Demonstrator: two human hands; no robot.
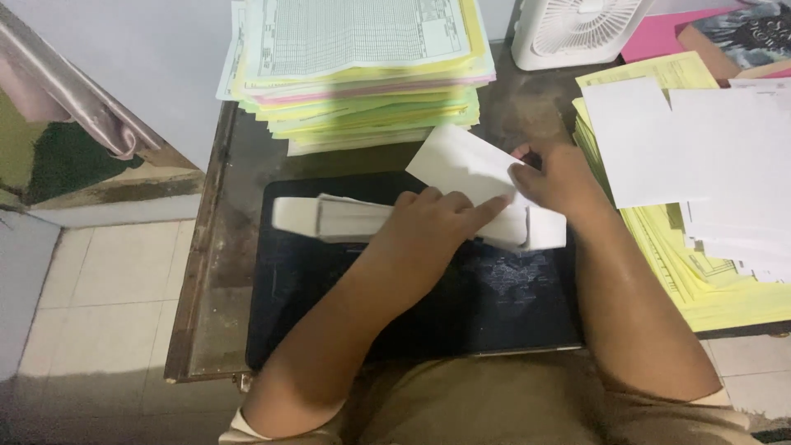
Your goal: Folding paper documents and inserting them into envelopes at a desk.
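1. Left hand [432, 218] pressed flat, fingers spread, on top of a low stack of white slips [354, 218] lying on a black mat [329, 288] in the middle of the bench [239, 189]; not curled round anything, just holding the stack down.
2. Right hand [554, 177] pinched shut on a white sheet [457, 161], lifted at an angle above the stack's right end.
3. Behind, a tall pile of green, yellow and pink forms [362, 74]; to the right, yellow sheets [709, 280] with loose white paper [709, 148] on top, edges hanging past one another. White fan [577, 29] at the back, facing the bench.
4. Likely trouble: slips fanning out or sliding off the mat if pressure from the left hand eases while the sheet is pulled.
5. Also possible: sheet creasing or tearing under the pinch, two sheets coming up together, an elbow nudging the loose pile on the right, or air from the fan, if running, scattering paper.
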